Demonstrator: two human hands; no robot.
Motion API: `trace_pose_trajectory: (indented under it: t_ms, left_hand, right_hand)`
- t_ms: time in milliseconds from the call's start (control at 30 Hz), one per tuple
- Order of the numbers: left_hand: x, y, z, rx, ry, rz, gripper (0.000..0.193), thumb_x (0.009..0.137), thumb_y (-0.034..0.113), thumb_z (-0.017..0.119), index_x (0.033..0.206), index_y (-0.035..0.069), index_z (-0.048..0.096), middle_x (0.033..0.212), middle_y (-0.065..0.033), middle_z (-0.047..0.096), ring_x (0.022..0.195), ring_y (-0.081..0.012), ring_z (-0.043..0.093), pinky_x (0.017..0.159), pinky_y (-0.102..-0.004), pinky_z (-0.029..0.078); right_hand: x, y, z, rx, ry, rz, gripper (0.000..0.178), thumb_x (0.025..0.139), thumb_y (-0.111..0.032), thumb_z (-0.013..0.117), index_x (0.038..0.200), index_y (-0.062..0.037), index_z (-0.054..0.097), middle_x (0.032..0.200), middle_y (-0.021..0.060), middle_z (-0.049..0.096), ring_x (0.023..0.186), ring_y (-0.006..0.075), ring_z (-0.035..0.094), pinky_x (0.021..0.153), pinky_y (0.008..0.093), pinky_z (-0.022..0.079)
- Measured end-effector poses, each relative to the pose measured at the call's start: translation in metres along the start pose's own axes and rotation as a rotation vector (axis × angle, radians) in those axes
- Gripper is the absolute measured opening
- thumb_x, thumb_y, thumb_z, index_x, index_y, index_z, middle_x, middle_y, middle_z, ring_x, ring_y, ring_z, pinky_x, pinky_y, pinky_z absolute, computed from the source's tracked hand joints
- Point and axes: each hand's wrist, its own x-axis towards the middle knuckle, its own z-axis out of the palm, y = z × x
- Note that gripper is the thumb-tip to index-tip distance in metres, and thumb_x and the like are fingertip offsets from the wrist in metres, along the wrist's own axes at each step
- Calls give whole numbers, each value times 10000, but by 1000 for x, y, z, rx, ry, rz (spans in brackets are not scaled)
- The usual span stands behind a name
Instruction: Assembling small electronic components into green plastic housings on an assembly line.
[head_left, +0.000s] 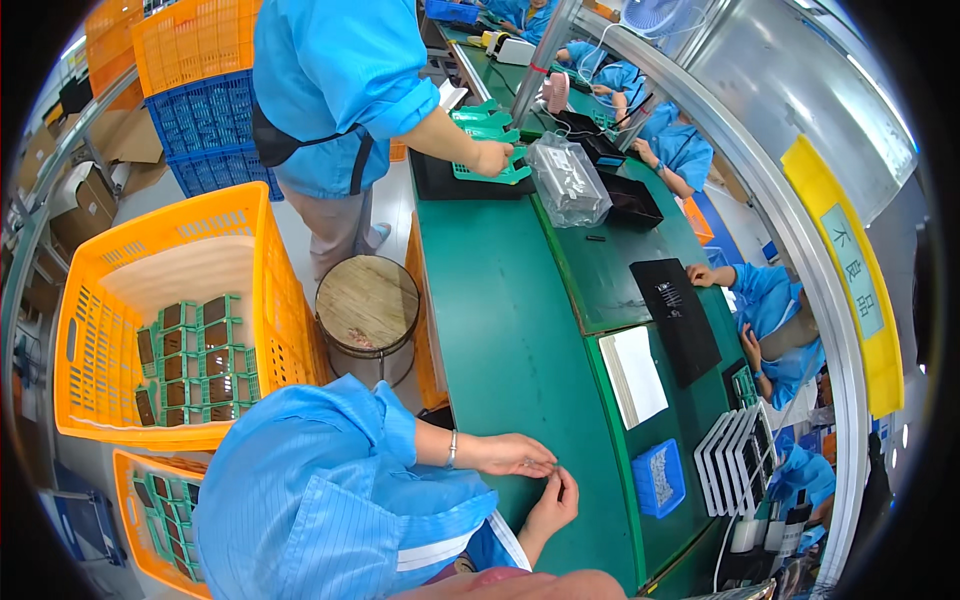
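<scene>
We see the left hand (515, 455), with a bracelet at its wrist, reaching in from the lower left over the green worktable (495, 310), its fingers drawn together in a pinch. The right hand (550, 508) comes up from the bottom centre with its fingers curled, thumb and fingertips meeting close to those of the left. We cannot tell whether either one grips anything, as whatever lies at the fingertips is too small to make out. The worktable runs from the bottom centre of the frame, directly beneath both hands, up to the top centre. To the right of the hands, at the lower right, we find a blue tray (670, 506) of small pale pieces and, beside it, a row of upright white panels (722, 465). Above the tray lies a white rectangular stack (633, 375), and above that, right of centre, a black mat (692, 350) bears a few tiny pieces; a seated co-worker (795, 335) has one hand by its edge. At the top centre, a standing co-worker (340, 90) touches green trays (485, 125), with a clear plastic bag (570, 180) just to their right. At the left, an orange crate (95, 400) holds green frames (245, 370) with dark pieces, and a round stool (367, 303) stands between it and the worktable.
</scene>
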Motion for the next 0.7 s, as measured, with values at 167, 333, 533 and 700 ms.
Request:
trace_pose_trajectory:
  t_ms: [167, 333, 533, 700]
  left_hand:
    - [-10, 7, 0, -52, 35, 83, 284, 910, 65, 486, 1167, -54, 482, 1062, -136, 561, 1002, -207, 573, 896, -300, 483]
    - [-19, 11, -3, -16, 95, 65, 284, 916, 66, 474, 1178, -45, 483, 1063, -139, 565, 978, -199, 585, 876, -296, 493]
    - [-22, 7, -8, -9, -28, 47, 308, 920, 127, 507, 1193, -15, 489, 1063, -123, 585, 961, -179, 599, 861, -284, 501]
    - [-23, 6, -5, -18, 28, 87, 247, 910, 121, 531, 1119, -9, 519, 1056, -129, 586, 950, -185, 602, 845, -285, 506]
  right_hand:
    - [5, 10, -3, 133, 31, 239, 174, 851, -30, 538, 977, 50, 628, 933, 97, 645, 769, 138, 594, 706, 260, 494]
    - [4, 17, -3, 6, -64, 201, 173, 850, -37, 546, 977, 43, 633, 899, 82, 639, 746, 125, 584, 686, 247, 482]
    - [5, 19, 0, -95, -81, 100, 161, 840, -35, 552, 962, 12, 647, 887, 86, 637, 775, 140, 594, 695, 261, 487]
    - [6, 17, -2, -165, -107, 52, 170, 842, -43, 560, 977, 22, 640, 902, 90, 656, 796, 130, 602, 716, 253, 486]
